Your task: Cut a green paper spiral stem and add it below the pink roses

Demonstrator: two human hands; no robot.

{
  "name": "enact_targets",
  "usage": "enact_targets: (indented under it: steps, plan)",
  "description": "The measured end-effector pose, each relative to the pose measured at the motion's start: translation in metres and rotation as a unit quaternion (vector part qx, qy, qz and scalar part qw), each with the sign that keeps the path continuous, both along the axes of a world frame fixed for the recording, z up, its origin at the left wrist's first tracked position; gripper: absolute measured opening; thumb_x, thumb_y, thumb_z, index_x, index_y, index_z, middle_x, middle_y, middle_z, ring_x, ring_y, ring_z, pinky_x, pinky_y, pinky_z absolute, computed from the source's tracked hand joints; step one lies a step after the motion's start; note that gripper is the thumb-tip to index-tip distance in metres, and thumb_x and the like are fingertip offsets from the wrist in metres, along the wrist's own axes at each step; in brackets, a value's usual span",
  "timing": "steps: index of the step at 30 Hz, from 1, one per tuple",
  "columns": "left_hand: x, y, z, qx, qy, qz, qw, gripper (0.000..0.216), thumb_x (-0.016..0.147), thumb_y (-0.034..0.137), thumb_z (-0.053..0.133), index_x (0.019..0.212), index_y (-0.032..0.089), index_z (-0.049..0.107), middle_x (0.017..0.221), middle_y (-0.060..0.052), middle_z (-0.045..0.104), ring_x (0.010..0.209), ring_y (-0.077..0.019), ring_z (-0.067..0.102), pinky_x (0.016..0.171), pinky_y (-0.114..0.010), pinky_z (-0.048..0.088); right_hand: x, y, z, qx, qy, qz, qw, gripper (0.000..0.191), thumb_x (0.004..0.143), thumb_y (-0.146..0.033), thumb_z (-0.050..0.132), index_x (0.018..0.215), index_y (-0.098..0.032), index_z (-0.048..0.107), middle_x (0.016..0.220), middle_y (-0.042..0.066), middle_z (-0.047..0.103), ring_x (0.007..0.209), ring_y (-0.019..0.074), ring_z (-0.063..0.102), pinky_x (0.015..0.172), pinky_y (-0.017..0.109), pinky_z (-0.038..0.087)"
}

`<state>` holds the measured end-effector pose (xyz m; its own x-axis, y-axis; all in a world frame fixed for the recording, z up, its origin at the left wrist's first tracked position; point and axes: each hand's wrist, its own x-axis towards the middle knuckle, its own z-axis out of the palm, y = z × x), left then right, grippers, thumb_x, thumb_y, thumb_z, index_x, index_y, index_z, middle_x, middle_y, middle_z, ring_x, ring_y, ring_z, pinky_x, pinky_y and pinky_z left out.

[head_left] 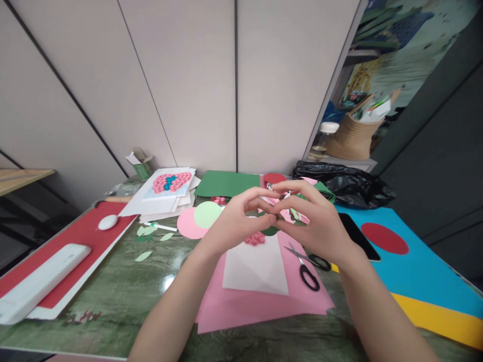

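Note:
My left hand point(241, 213) and my right hand point(320, 218) are raised over the white sheet, their fingertips meeting. The fingers are bent and pressed together; anything pinched between them is too small or hidden to name. Below lies the white sheet point(256, 269), with a cluster of pink paper rosettes point(255, 238) near its top, partly covered by my hands. That sheet rests on pink paper point(230, 314). Beside it, under my right hand, a pair of scissors point(307, 269) with black handles lies with its blades slightly apart.
Pink and light green paper circles point(207, 214) lie left of my hands. Farther left are cut leaves point(144, 256), a glue pen point(161, 227) and a pink-and-blue rosette picture point(171, 182). Green paper point(228, 183) is behind. To the right are a phone point(358, 236), blue paper point(422, 271) and a black bag point(347, 186).

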<state>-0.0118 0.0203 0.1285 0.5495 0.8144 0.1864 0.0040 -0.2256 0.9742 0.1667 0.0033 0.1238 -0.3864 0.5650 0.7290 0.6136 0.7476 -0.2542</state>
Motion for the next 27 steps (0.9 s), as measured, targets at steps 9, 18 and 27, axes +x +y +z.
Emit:
enact_targets:
  steps: [9, 18, 27]
  plan:
    - [-0.0030, 0.0011, 0.0019, 0.027, 0.040, 0.004, 0.999, 0.032, 0.074, 0.011, 0.056, 0.104, 0.022, 0.056, 0.083, -0.001, 0.062, 0.082, -0.0155, 0.061, 0.064, -0.026, 0.051, 0.0046, -0.0021, 0.0055, -0.017, -0.068, 0.031, 0.997, 0.015, 0.086, -0.018, 0.055, 0.094, -0.026, 0.066, 0.119, 0.009, 0.054, 0.114, 0.0228, 0.051, 0.089, 0.043, 0.047]
    - [-0.0025, 0.0012, 0.0011, 0.031, 0.034, 0.004, 0.999, 0.033, 0.079, 0.016, 0.056, 0.111, 0.024, 0.054, 0.087, -0.003, 0.063, 0.085, -0.0166, 0.061, 0.063, -0.026, 0.051, 0.0031, 0.0006, 0.0022, -0.017, -0.028, 0.006, 0.999, 0.019, 0.085, -0.015, 0.055, 0.096, -0.027, 0.064, 0.122, 0.008, 0.053, 0.114, 0.0231, 0.050, 0.090, 0.044, 0.047]
    - [-0.0003, 0.0003, 0.0012, 0.017, 0.000, 0.003, 1.000, 0.033, 0.078, 0.024, 0.062, 0.111, 0.024, 0.057, 0.092, -0.005, 0.063, 0.088, -0.0171, 0.059, 0.066, -0.027, 0.050, 0.0027, 0.0011, 0.0021, 0.008, 0.001, -0.023, 1.000, 0.013, 0.078, -0.011, 0.061, 0.081, -0.024, 0.061, 0.118, 0.007, 0.056, 0.110, 0.0245, 0.053, 0.086, 0.044, 0.047]
